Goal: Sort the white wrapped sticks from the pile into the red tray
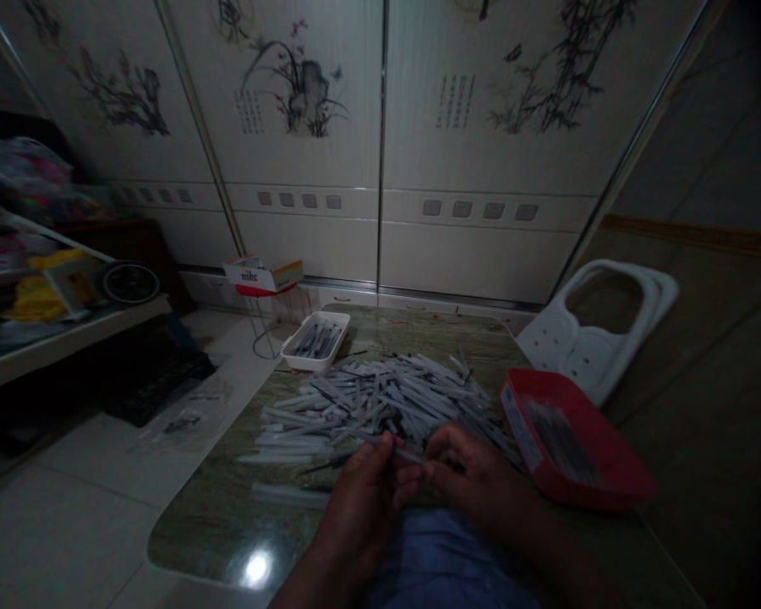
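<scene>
Between my two hands, low over the near edge of the pile, is a slim translucent pen. My left hand pinches its left end between thumb and fingers. Fingers of my right hand are closed around its right end, hiding that end. Just beyond both hands spreads a loose pile of whitish pens, some with dark parts. Dim light and blur hide the finer details of the pen.
A white tray of dark slim pieces stands at the table's back left. On the right, a red basket holds a bundle of pens. The marbled table has a rounded corner. Beyond are a white folded chair and a box on a stool.
</scene>
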A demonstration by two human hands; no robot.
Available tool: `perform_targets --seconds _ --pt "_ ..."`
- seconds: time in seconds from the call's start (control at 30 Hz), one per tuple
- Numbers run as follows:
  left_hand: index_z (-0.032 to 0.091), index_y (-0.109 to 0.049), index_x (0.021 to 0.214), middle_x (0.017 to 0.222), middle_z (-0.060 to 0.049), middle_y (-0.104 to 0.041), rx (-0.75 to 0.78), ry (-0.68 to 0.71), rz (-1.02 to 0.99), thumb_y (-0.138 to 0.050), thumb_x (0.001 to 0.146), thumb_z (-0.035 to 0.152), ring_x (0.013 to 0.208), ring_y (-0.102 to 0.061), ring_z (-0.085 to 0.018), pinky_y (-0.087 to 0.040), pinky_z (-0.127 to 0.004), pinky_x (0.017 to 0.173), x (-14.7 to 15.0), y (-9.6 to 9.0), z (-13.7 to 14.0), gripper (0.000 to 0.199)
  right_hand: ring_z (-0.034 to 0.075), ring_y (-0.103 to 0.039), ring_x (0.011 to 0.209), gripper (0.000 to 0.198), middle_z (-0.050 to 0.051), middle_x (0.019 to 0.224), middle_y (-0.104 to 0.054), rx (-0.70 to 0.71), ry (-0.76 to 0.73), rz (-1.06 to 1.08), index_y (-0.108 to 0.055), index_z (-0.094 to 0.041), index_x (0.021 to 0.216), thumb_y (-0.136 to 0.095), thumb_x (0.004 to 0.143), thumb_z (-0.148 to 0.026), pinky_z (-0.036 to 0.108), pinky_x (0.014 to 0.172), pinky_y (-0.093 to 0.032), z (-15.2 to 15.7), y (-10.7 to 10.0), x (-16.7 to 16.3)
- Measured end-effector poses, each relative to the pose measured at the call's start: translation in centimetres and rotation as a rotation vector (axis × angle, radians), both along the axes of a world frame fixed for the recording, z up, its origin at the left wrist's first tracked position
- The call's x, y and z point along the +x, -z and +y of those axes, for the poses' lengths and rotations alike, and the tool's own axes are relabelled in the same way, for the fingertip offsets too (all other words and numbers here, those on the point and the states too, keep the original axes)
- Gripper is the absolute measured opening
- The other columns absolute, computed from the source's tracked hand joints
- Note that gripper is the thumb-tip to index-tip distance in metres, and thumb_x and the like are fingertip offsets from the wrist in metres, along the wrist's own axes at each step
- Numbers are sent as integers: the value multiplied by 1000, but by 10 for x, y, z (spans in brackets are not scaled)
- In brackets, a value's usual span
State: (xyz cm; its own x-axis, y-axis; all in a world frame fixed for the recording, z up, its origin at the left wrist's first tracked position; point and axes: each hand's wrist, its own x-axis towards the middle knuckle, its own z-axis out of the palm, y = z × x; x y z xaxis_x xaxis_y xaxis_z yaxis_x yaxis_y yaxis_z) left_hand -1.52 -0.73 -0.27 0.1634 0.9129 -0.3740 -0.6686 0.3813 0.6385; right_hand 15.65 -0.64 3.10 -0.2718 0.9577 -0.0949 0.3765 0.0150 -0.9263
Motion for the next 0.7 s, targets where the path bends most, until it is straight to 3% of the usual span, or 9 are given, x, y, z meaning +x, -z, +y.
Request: perform_targets --seconds 0.2,0.43,0.57,0.7 --pt "16 -65 91 78 -7 -73 -15 60 -59 -74 86 32 68 -73 -16 -57 -22 61 0 -2 -3 19 14 -56 64 23 -5 72 -59 -163 -39 163 -54 -23 92 -65 86 -42 23 56 -39 3 8 10" --pt "15 -66 94 82 -8 -75 -53 18 -74 -73 87 31 71 -74 -17 -59 -24 64 1 -3 -2 19 13 -58 63 26 -3 75 -63 -135 -31 172 -54 -21 94 -58 93 -46 24 57 -42 3 5 21" --pt "15 -65 94 87 -10 -76 -43 -5 -33 -71 89 29 72 -74 -17 -60 -24 64 -1 -4 1 16 15 -60 65 19 -2 78 -62 -64 73 66 -55 -21 93 -55 92 -40 26 58 -46 4 6 38" --pt "16 -65 94 88 -10 -76 -33 -47 -3 -68 90 26 73 -74 -16 -60 -24 65 -4 -3 5 12 18 -63 75 6 -1 81 -63 26 59 -212 -57 -21 86 -53 88 -25 27 62 -45 4 12 55"
